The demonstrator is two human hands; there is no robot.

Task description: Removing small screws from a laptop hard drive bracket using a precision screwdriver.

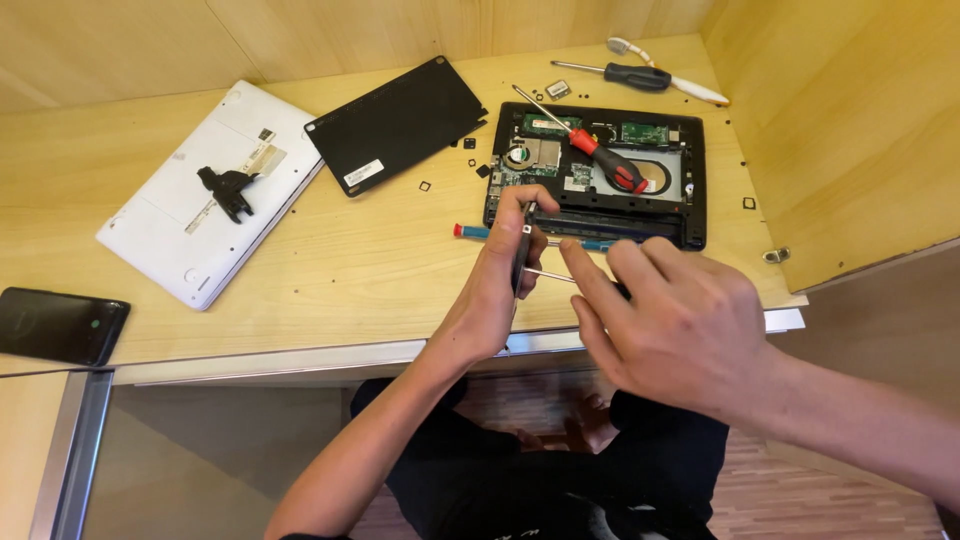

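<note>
While left fingers (520, 215) grip a dark part (522, 250), right fingers (600, 285) pinch a screwdriver (550, 275); opened laptop (690, 180) behind.

A small white rectangular label (363, 172) sits on the black cover panel (398, 123) ahead of me. My dark-screened phone (58, 325) lies far left on the surface (330, 270).

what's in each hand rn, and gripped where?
Left hand pinches a thin dark part by its edges. Right hand holds a screwdriver by its mostly hidden handle.

Screwdriver (600, 155) on opened laptop (690, 190), removed cover (397, 123) left
</note>
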